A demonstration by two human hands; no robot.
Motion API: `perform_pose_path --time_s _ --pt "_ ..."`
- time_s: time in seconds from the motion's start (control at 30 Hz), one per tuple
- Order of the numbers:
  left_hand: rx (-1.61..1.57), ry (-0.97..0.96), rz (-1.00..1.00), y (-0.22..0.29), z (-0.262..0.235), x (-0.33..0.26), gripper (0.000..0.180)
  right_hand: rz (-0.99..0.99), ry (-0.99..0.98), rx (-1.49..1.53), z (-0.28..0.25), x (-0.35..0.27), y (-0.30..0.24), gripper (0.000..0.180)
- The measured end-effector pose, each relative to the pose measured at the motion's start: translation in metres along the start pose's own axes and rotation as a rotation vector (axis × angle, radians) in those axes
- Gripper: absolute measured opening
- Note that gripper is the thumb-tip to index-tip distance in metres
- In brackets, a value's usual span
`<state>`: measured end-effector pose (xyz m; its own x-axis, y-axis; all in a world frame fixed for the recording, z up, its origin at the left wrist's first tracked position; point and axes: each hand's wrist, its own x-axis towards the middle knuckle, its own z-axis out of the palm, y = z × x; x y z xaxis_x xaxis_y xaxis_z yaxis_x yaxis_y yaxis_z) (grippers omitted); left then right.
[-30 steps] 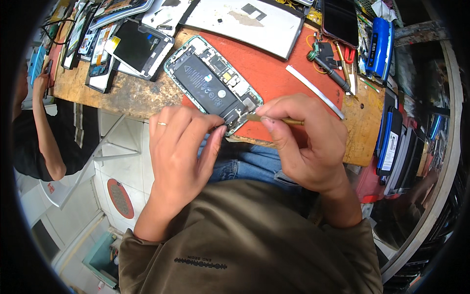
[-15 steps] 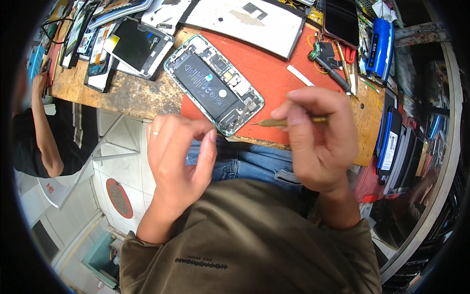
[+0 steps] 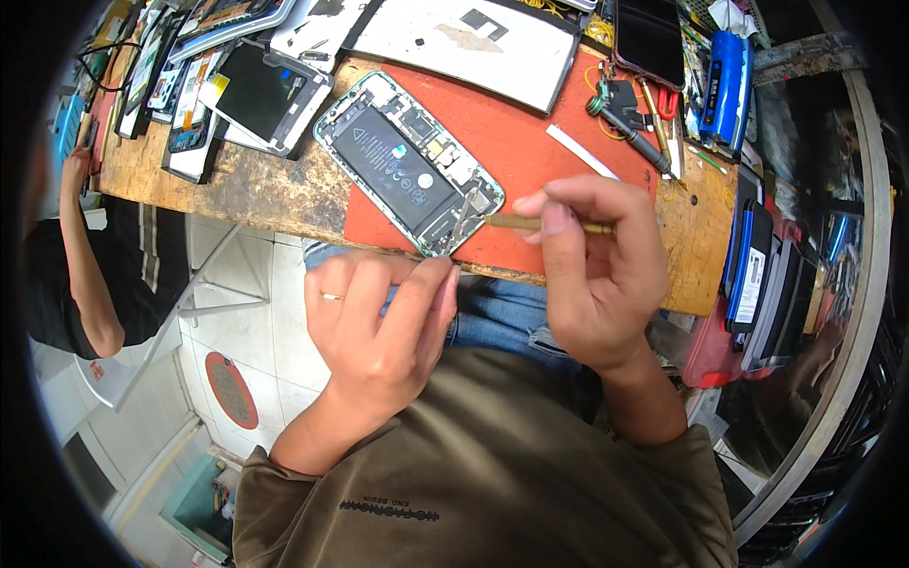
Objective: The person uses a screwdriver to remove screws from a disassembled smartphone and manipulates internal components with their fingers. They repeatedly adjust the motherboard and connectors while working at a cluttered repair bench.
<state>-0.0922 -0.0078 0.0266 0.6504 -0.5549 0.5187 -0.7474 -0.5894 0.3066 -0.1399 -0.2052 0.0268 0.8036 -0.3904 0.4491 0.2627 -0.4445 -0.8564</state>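
Note:
An opened smartphone (image 3: 402,166) lies on a red mat (image 3: 530,151), its black battery (image 3: 390,170) and boards exposed. My right hand (image 3: 601,265) grips a thin gold-coloured screwdriver (image 3: 516,222) between thumb and fingers. The screwdriver's tip is at the phone's near right corner; whether it touches a part there I cannot tell. My left hand (image 3: 383,317) is at the phone's near edge, thumb and forefinger pinched together by the frame. Anything between those fingertips is too small or hidden to make out.
Phone screens and frames (image 3: 260,95) are piled at the back left. A white panel (image 3: 464,43) lies behind the mat. To the right are a white strip (image 3: 580,151), a soldering iron (image 3: 639,137) and a blue device (image 3: 727,90). Another person's arm (image 3: 87,256) rests at far left.
My left hand has moved right and its thumb and forefinger have closed by the phone's near edge. My right hand has brought the screwdriver tip left, up to the phone's corner.

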Motion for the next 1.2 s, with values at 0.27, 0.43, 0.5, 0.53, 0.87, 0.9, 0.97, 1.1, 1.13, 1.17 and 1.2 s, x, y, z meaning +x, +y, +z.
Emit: perform_pose_path --time_s 0.27,0.43,0.5,0.53,0.87,0.9,0.97,1.1,1.13,1.17,1.2 --pt "-0.022 -0.018 -0.096 0.008 0.006 0.001 0.031 0.185 -0.032 0.174 0.001 -0.004 0.004 0.012" --pt "-0.046 -0.009 -0.111 0.007 0.012 0.007 0.024 0.109 -0.012 0.133 0.002 -0.008 -0.003 0.012" --pt "-0.027 -0.012 -0.101 0.008 0.013 0.007 0.024 0.062 -0.003 0.101 0.003 -0.010 -0.007 0.012" --pt "-0.025 -0.019 -0.106 0.008 0.013 0.007 0.024 0.074 -0.011 0.151 0.003 -0.010 -0.008 0.014" --pt "-0.058 -0.009 -0.095 0.006 0.013 0.006 0.022 0.122 0.041 0.159 -0.013 -0.004 -0.004 0.012" --pt "-0.050 0.007 -0.088 0.007 0.015 0.006 0.023 0.122 0.021 0.124 -0.012 -0.004 -0.002 0.012" --pt "-0.043 0.027 -0.097 0.010 0.017 0.008 0.025 0.133 0.000 0.097 -0.008 -0.005 0.001 0.012" --pt "-0.012 0.000 -0.127 0.010 0.016 0.013 0.028 0.139 0.026 0.136 -0.002 -0.009 0.005 0.011" --pt "0.000 -0.030 -0.143 0.009 0.015 0.015 0.029 0.147 0.045 0.136 -0.001 -0.009 0.006 0.011" --pt "-0.025 -0.038 -0.123 0.008 0.015 0.018 0.029 0.130 0.037 0.147 -0.001 -0.010 0.006 0.011" --pt "-0.052 -0.056 -0.118 0.006 0.014 0.020 0.028 0.125 0.033 0.148 -0.002 -0.010 0.007 0.011"
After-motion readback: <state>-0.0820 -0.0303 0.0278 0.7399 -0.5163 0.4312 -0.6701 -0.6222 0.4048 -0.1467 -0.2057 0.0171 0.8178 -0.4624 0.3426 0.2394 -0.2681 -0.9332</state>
